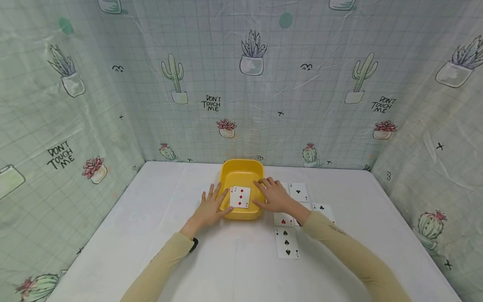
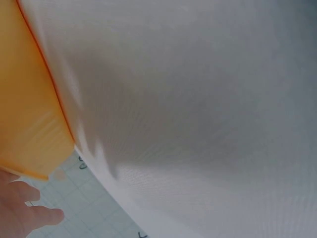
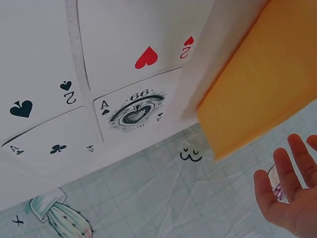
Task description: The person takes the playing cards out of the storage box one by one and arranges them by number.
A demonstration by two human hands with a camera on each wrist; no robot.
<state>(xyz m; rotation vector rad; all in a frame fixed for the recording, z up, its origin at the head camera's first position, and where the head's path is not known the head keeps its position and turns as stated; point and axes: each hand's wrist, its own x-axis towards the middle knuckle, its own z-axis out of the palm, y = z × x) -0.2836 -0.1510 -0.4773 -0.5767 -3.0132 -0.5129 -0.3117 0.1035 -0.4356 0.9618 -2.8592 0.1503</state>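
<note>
A yellow plastic tray [image 1: 243,215] stands on the table between the two hands. Inside it lies a small overlapping stack of playing cards [image 1: 240,197], a three of diamonds face up on top. My left hand [image 1: 208,208] is at the tray's left side, fingers spread and thumb over the near left rim. On the opposite side my right hand [image 1: 275,197] reaches over the right rim, its fingers apart and holding nothing. In the right wrist view, that hand's loosely bent fingers [image 3: 287,173] show beside the yellow wall.
Right of the tray, face-up cards lie in rows: an ace of clubs [image 1: 298,192], an ace of spades [image 3: 136,114], a two of hearts [image 1: 283,219], a two of spades [image 3: 34,94] and a three of spades [image 1: 287,243]. The right forearm partly covers them. A patterned cloth [image 1: 188,134] hangs behind.
</note>
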